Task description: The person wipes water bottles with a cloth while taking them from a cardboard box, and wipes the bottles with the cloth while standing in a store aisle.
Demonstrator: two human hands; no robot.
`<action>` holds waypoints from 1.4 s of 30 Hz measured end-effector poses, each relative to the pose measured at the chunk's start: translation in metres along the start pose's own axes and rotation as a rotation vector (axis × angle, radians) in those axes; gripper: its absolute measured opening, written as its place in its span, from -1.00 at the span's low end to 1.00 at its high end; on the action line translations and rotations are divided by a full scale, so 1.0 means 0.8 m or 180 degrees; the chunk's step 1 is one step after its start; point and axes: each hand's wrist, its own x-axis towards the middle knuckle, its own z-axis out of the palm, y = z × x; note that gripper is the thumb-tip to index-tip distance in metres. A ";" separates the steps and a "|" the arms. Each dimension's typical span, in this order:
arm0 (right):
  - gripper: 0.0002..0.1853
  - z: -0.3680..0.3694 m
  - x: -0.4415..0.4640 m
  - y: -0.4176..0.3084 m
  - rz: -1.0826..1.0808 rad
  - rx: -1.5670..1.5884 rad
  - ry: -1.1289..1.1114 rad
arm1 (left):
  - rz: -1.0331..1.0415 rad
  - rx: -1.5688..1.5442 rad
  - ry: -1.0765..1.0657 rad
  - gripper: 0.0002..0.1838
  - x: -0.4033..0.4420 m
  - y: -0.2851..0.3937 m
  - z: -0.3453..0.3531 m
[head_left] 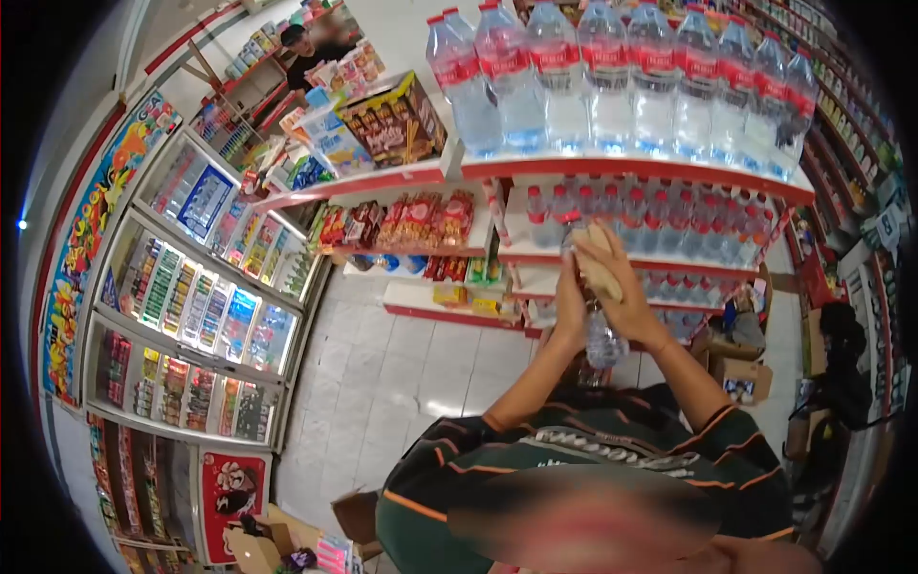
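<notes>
1. Both bare hands close around a clear plastic bottle (605, 342): left hand (571, 304) on one side, right hand (628, 304) pressing a pale cloth (597, 270) against it, fingers curled.
2. Held tilted in front of the torso, the bottle appears before the drinks shelves; no label on it can be read.
3. Behind the hands, small bottles (639, 215) with red caps line a white shelf; large bottles (604, 72) stand above, their red labels bearing white lettering too blurred to read.
4. Left of these lie red snack packs (413, 220), with a brown-and-yellow box (392, 120) picturing sticks above.
5. Farther left, a glass-door cooler (196, 301) is edged by a colorful banner (91, 258), apparently reading "GSA".
6. Pale lettering crosses the dark shirt (612, 450).
</notes>
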 end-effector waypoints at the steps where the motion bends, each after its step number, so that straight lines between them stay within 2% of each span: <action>1: -0.23 0.002 -0.019 0.002 0.0019 0.0022 -0.0082 | -0.0030 0.0018 0.0030 -0.31 0.005 -0.010 -0.012; 2: -0.24 -0.003 -0.026 0.001 -0.0013 -0.0005 -0.0164 | 0.0083 -0.0323 -0.0263 -0.36 0.029 -0.015 -0.016; 3: -0.23 -0.015 -0.037 -0.023 0.0071 0.0061 -0.0547 | 0.0149 -0.0663 -0.0530 -0.40 0.039 -0.020 -0.015; 4: -0.23 -0.019 -0.050 -0.030 0.0155 0.0075 -0.0586 | 0.0119 -0.0396 -0.0548 -0.39 0.037 0.003 -0.015; 6: -0.22 -0.048 -0.035 -0.016 0.0282 0.0835 -0.0366 | -0.0117 -0.0497 -0.0480 -0.40 0.025 0.032 0.006; 7: -0.25 -0.058 -0.019 -0.005 0.0067 0.0665 -0.0133 | -0.0112 -0.0482 -0.0666 -0.40 0.031 0.038 0.022; 9: -0.28 -0.081 0.009 -0.012 -0.0212 -0.0084 0.0071 | -0.0273 -0.0142 -0.0833 -0.40 0.005 0.007 0.035; 10: -0.28 -0.077 0.011 0.006 -0.0103 0.0008 0.0055 | -0.0376 -0.0125 -0.0976 -0.40 -0.004 -0.019 0.047; 11: -0.27 -0.074 0.007 0.035 -0.0010 0.0103 0.0019 | -0.0384 -0.0334 -0.0708 -0.39 -0.008 -0.051 0.055; 13: -0.23 -0.096 -0.023 0.057 -0.0613 -0.0953 -0.0310 | -0.0161 -0.0501 -0.0203 -0.37 -0.005 -0.098 0.074; 14: -0.23 -0.102 -0.054 0.074 -0.0366 -0.0674 -0.0427 | -0.0299 -0.0691 -0.0320 -0.37 0.003 -0.102 0.077; 15: -0.26 -0.121 -0.083 0.034 0.0036 0.0194 -0.0482 | -0.0444 -0.0875 -0.0429 -0.36 0.011 -0.107 0.080; 17: -0.28 -0.166 -0.108 0.069 -0.0127 -0.0051 -0.0811 | -0.1018 -0.1321 -0.0885 -0.36 0.009 -0.127 0.099; 18: -0.30 -0.182 -0.116 0.082 -0.0353 -0.0194 -0.1095 | -0.0750 -0.1100 -0.0614 -0.36 0.005 -0.137 0.115; 19: -0.36 -0.201 -0.109 0.085 0.0122 0.0140 -0.0737 | -0.0459 -0.0880 -0.0353 -0.36 -0.003 -0.141 0.136; 22: -0.40 -0.258 -0.063 0.087 -0.0104 0.0354 -0.0330 | -0.0713 -0.0460 -0.0578 -0.27 -0.052 -0.150 0.195; 23: -0.39 -0.266 -0.064 0.093 -0.0073 -0.0057 -0.0308 | -0.0330 -0.0304 -0.0625 -0.27 -0.057 -0.164 0.212; 24: -0.39 -0.272 -0.059 0.098 -0.0174 -0.0082 -0.0354 | -0.0171 -0.0880 -0.0520 -0.26 -0.061 -0.179 0.233; 25: -0.36 -0.271 -0.068 0.102 -0.0023 0.0145 -0.0388 | -0.0167 -0.0700 -0.0366 -0.27 -0.045 -0.196 0.234; 26: -0.34 -0.262 -0.092 0.101 0.0206 0.0417 -0.0425 | -0.0234 -0.0486 -0.0164 -0.28 -0.041 -0.216 0.223; 27: -0.34 -0.262 -0.115 0.105 0.0102 0.0362 -0.0521 | -0.0229 -0.0496 -0.0096 -0.28 -0.047 -0.207 0.215; 28: -0.34 -0.268 -0.124 0.100 0.0062 0.0373 -0.0565 | -0.0362 -0.0956 -0.0358 -0.33 -0.048 -0.183 0.215; 29: -0.38 -0.268 -0.140 0.092 -0.0120 0.0299 -0.0733 | -0.0515 -0.1394 -0.0586 -0.37 -0.051 -0.167 0.210; 30: -0.40 -0.262 -0.157 0.083 -0.0273 0.0283 -0.0936 | -0.0508 -0.1397 -0.0444 -0.37 -0.045 -0.174 0.199; 31: -0.44 -0.258 -0.152 0.082 -0.0473 0.0690 -0.0873 | -0.0416 -0.1206 -0.0527 -0.38 -0.026 -0.186 0.176; 32: -0.46 -0.255 -0.138 0.097 -0.0706 0.0290 -0.0806 | -0.0284 -0.0999 -0.0563 -0.39 -0.016 -0.185 0.143; 34: -0.46 -0.203 -0.129 0.109 -0.0129 0.0684 -0.0261 | -0.0181 -0.0627 -0.0342 -0.39 -0.047 -0.188 0.128; 35: -0.46 -0.177 -0.118 0.090 0.0064 0.0805 -0.0110 | -0.0025 -0.0478 0.0148 -0.39 -0.070 -0.199 0.128; 36: -0.46 -0.159 -0.112 0.073 0.0023 0.0965 -0.0297 | 0.0155 -0.0331 0.0582 -0.40 -0.072 -0.196 0.130; 39: -0.48 -0.133 -0.115 0.017 -0.0148 0.0715 -0.0634 | 0.0464 -0.0788 0.0224 -0.47 -0.056 -0.127 0.069; 40: -0.48 -0.134 -0.101 0.003 -0.0642 0.0780 -0.1043 | 0.0554 -0.0912 0.0102 -0.46 -0.059 -0.085 0.053; 41: -0.47 -0.134 -0.091 -0.007 -0.1114 0.0859 -0.1433 | 0.0583 -0.0924 0.0258 -0.46 -0.060 -0.064 0.033; 42: -0.46 -0.130 -0.071 -0.009 -0.1005 0.0807 -0.1278 | 0.0638 -0.0760 0.0239 -0.47 -0.056 -0.048 0.016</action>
